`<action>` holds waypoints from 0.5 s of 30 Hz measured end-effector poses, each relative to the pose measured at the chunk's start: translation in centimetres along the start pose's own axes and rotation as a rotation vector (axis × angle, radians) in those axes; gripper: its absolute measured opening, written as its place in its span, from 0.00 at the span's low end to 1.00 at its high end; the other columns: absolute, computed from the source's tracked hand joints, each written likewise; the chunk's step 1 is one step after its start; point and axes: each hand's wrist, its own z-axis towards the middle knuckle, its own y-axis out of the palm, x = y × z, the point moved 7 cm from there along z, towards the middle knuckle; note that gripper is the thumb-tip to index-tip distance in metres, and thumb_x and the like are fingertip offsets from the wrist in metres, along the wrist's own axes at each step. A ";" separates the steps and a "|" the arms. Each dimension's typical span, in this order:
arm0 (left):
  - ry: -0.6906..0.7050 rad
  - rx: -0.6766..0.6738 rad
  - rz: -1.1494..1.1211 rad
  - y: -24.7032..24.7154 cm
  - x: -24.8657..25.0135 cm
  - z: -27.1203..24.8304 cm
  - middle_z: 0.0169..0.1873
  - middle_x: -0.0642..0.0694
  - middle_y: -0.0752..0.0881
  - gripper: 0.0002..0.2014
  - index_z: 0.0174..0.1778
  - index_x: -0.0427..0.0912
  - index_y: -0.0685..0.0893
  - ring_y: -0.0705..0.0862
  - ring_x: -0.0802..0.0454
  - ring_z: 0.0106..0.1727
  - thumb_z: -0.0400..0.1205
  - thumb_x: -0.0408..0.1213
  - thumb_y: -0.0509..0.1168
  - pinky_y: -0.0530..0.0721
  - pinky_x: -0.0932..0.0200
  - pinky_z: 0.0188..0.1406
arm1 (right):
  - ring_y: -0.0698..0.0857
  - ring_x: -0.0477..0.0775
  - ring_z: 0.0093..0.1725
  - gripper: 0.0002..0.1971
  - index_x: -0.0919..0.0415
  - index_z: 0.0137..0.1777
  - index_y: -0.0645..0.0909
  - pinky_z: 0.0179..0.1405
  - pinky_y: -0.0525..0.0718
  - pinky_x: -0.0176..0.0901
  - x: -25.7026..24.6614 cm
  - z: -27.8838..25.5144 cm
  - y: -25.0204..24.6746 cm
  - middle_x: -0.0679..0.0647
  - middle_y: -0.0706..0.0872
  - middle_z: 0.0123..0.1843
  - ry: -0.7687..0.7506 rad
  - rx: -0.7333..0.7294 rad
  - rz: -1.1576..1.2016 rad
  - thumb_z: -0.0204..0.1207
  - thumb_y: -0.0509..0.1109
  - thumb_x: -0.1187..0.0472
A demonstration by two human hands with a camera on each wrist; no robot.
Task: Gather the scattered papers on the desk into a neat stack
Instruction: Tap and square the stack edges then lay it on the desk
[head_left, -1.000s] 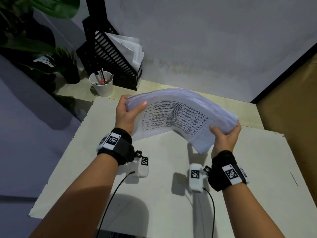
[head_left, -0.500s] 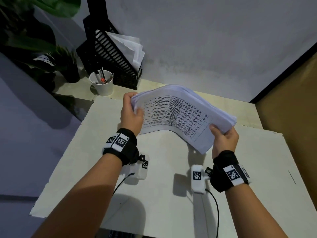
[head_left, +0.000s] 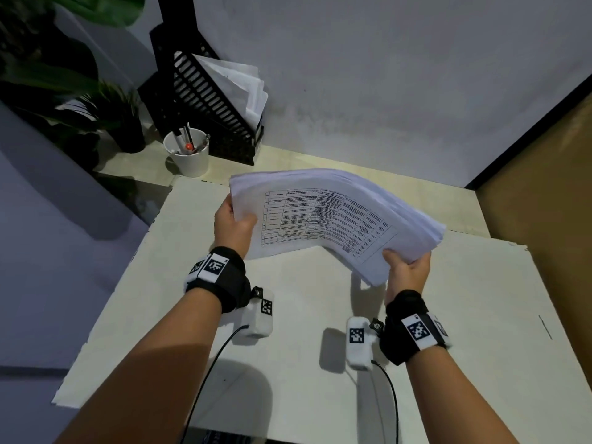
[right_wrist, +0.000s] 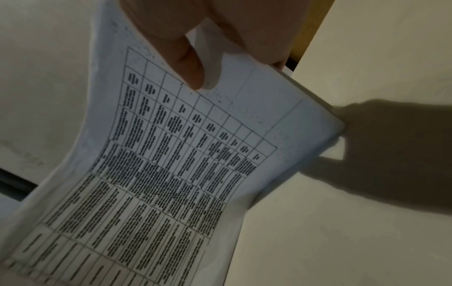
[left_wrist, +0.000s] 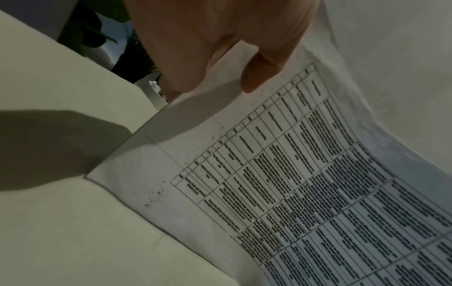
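A thick bundle of white papers (head_left: 323,216), its top sheet printed with a table, hangs bowed above the pale desk board (head_left: 288,363). My left hand (head_left: 235,224) grips its left end, thumb on the printed sheet (left_wrist: 281,174) and fingers underneath. Its right end sits in my right hand (head_left: 407,269), whose thumb presses on the top sheet (right_wrist: 171,154). The bundle's near lower edge stands on or just above the board in both wrist views. The edges at the right end are fanned and uneven.
At the back left stand a black slatted file holder (head_left: 208,107) with more papers in it, a white cup (head_left: 189,152) of pens, and dark plants (head_left: 64,100). A brown panel (head_left: 544,193) bounds the right side, a pale wall (head_left: 384,75) the back.
The bundle has tipped up on its left side and shifted slightly toward the back wall. My left hand has moved from the top left corner to the left edge; the right hand barely moved.
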 end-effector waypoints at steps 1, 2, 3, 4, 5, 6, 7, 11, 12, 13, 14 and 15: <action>-0.016 0.005 -0.004 0.0 -0.2 0.3 0.52 0.40 0.87 0.19 0.44 0.58 0.83 0.85 0.35 0.59 0.64 0.31 0.60 0.82 0.32 0.63 | 0.84 0.56 0.56 0.29 0.57 0.67 0.72 0.66 0.80 0.61 0.2 0.1 0.0 0.57 0.84 0.57 0.008 0.010 -0.004 0.68 0.69 0.80; -0.026 0.006 -0.006 0.0 -0.2 0.5 0.51 0.42 0.88 0.18 0.44 0.58 0.83 0.85 0.36 0.59 0.65 0.31 0.59 0.81 0.33 0.64 | 0.84 0.54 0.55 0.28 0.56 0.65 0.73 0.67 0.80 0.61 0.2 0.0 0.1 0.57 0.84 0.56 0.016 0.015 -0.010 0.68 0.69 0.80; -0.038 0.005 -0.008 0.0 -0.2 0.6 0.51 0.43 0.87 0.18 0.44 0.58 0.83 0.85 0.36 0.59 0.66 0.32 0.59 0.81 0.33 0.64 | 0.85 0.51 0.53 0.27 0.55 0.63 0.73 0.67 0.80 0.61 0.3 0.1 0.1 0.56 0.84 0.55 0.020 0.018 -0.017 0.69 0.69 0.80; -0.049 -0.003 -0.011 0.0 -0.3 0.7 0.50 0.44 0.87 0.18 0.45 0.59 0.82 0.85 0.37 0.59 0.66 0.32 0.59 0.81 0.33 0.64 | 0.85 0.47 0.51 0.27 0.55 0.63 0.72 0.67 0.80 0.60 0.2 0.1 0.2 0.55 0.84 0.54 0.016 0.018 -0.028 0.70 0.69 0.80; -0.056 -0.011 -0.005 0.0 -0.2 0.8 0.50 0.44 0.86 0.18 0.45 0.60 0.80 0.85 0.37 0.59 0.66 0.33 0.59 0.81 0.32 0.64 | 0.85 0.46 0.51 0.27 0.55 0.64 0.72 0.67 0.80 0.59 0.1 0.1 0.2 0.55 0.84 0.55 0.008 0.018 -0.039 0.70 0.69 0.81; -0.050 -0.016 0.009 0.1 0.1 0.7 0.51 0.45 0.85 0.18 0.47 0.61 0.77 0.84 0.36 0.59 0.65 0.35 0.59 0.81 0.32 0.63 | 0.84 0.48 0.52 0.27 0.57 0.65 0.73 0.68 0.79 0.58 0.0 0.1 0.2 0.56 0.84 0.56 0.000 0.017 -0.050 0.70 0.69 0.81; -0.020 -0.010 0.047 0.2 0.7 0.4 0.52 0.44 0.83 0.20 0.51 0.58 0.73 0.83 0.36 0.60 0.64 0.37 0.60 0.80 0.32 0.64 | 0.84 0.51 0.54 0.28 0.58 0.67 0.73 0.68 0.79 0.59 -0.1 0.1 0.1 0.57 0.84 0.57 -0.006 0.021 -0.059 0.70 0.69 0.81; 0.382 0.188 0.570 0.8 7.0 -2.2 0.71 0.44 0.73 0.40 0.75 0.45 0.64 0.71 0.43 0.74 0.64 0.42 0.68 0.53 0.40 0.82 | 0.82 0.55 0.57 0.27 0.59 0.66 0.72 0.69 0.78 0.59 0.0 0.3 -0.1 0.57 0.82 0.57 -0.009 0.038 -0.086 0.70 0.70 0.80; 0.483 0.215 0.718 1.8 9.2 -3.0 0.75 0.44 0.69 0.42 0.77 0.44 0.63 0.66 0.45 0.78 0.65 0.42 0.68 0.45 0.41 0.82 | 0.82 0.55 0.57 0.26 0.57 0.64 0.72 0.69 0.79 0.59 0.0 0.3 -0.1 0.56 0.82 0.56 -0.007 0.039 -0.092 0.70 0.70 0.80; 0.581 0.178 0.864 3.4 11.0 -3.4 0.79 0.44 0.65 0.44 0.79 0.45 0.61 0.61 0.46 0.82 0.65 0.43 0.68 0.40 0.40 0.81 | 0.82 0.56 0.57 0.26 0.55 0.62 0.72 0.69 0.79 0.59 0.0 0.3 -0.1 0.56 0.82 0.57 -0.009 0.041 -0.092 0.70 0.70 0.79; 0.665 0.079 1.024 5.6 12.3 -3.8 0.81 0.43 0.60 0.45 0.80 0.46 0.60 0.55 0.45 0.84 0.65 0.43 0.68 0.37 0.38 0.80 | 0.81 0.56 0.58 0.26 0.54 0.61 0.71 0.69 0.79 0.59 -0.1 0.2 -0.1 0.56 0.82 0.57 -0.017 0.040 -0.093 0.70 0.70 0.79; 0.729 -0.055 1.178 7.9 12.9 -3.9 0.83 0.43 0.56 0.46 0.81 0.47 0.58 0.50 0.44 0.86 0.65 0.42 0.68 0.35 0.36 0.79 | 0.81 0.56 0.58 0.26 0.53 0.60 0.71 0.69 0.79 0.59 -0.1 0.3 -0.1 0.56 0.82 0.57 -0.022 0.038 -0.091 0.70 0.70 0.79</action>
